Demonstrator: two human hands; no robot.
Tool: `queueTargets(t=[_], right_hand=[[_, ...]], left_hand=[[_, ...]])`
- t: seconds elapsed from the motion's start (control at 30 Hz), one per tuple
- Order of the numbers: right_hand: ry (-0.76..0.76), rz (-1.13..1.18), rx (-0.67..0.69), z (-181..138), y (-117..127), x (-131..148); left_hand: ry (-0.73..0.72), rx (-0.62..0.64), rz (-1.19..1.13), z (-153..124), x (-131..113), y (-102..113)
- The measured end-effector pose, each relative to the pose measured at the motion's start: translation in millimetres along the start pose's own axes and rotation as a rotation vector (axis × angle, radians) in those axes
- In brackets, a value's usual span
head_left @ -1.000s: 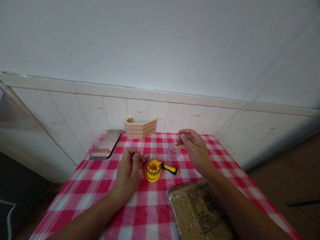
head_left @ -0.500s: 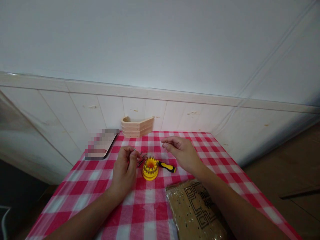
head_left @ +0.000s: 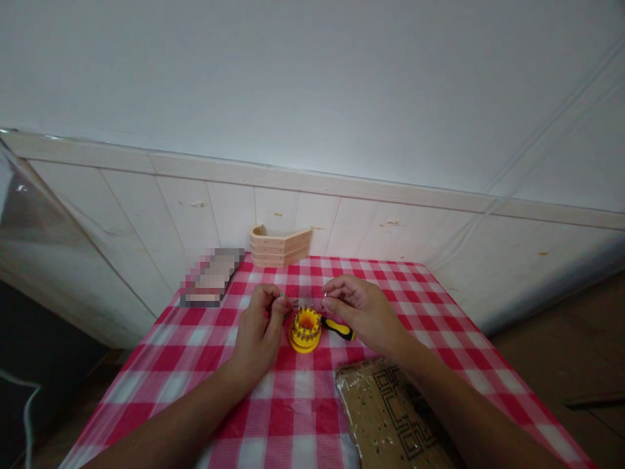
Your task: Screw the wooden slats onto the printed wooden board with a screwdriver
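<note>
My left hand is closed in a pinch at the left of a yellow ring-shaped bit holder. A small metal piece shows at its fingertips; its exact kind is too small to make out. Behind and right of the holder, my right hand pinches another tiny shiny metal piece. Several screwdriver bits stand upright around the holder's rim. A black and yellow screwdriver handle lies against the holder's right side. A few loose metal pieces lie behind the holder, partly hidden by my left fingers.
A bent stack of pale wooden strips stands at the table's back edge by the wall. A blurred-out phone-like slab lies back left. A plastic-wrapped brown cardboard piece lies front right, partly under my right forearm. A red and white checked cloth covers the table.
The view has turned slightly left. My right hand has come down and a little nearer the left one, and a small metal piece now shows at its fingertips. The left hand keeps its pinch.
</note>
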State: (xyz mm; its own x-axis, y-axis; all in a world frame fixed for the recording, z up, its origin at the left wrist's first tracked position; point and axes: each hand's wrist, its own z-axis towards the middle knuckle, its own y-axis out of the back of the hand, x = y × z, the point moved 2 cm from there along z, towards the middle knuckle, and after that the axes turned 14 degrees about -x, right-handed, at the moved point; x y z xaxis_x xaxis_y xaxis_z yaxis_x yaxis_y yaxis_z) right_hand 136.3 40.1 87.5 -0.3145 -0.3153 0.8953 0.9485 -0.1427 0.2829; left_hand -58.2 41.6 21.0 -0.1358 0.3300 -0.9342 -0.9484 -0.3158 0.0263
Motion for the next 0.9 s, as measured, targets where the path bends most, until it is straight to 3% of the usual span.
queueTargets(t=[0.57, 0.9], right_hand=[[-0.128, 0.056, 0.080, -0.7, -7.0, -10.2], [-0.164, -0.021, 0.128, 0.0, -5.1, -5.0]], left_hand=[[-0.025, 0.032, -0.007, -1.4, 7.8, -0.7], [-0.011, 0.040, -0.039, -0.6, 6.6, -1.8]])
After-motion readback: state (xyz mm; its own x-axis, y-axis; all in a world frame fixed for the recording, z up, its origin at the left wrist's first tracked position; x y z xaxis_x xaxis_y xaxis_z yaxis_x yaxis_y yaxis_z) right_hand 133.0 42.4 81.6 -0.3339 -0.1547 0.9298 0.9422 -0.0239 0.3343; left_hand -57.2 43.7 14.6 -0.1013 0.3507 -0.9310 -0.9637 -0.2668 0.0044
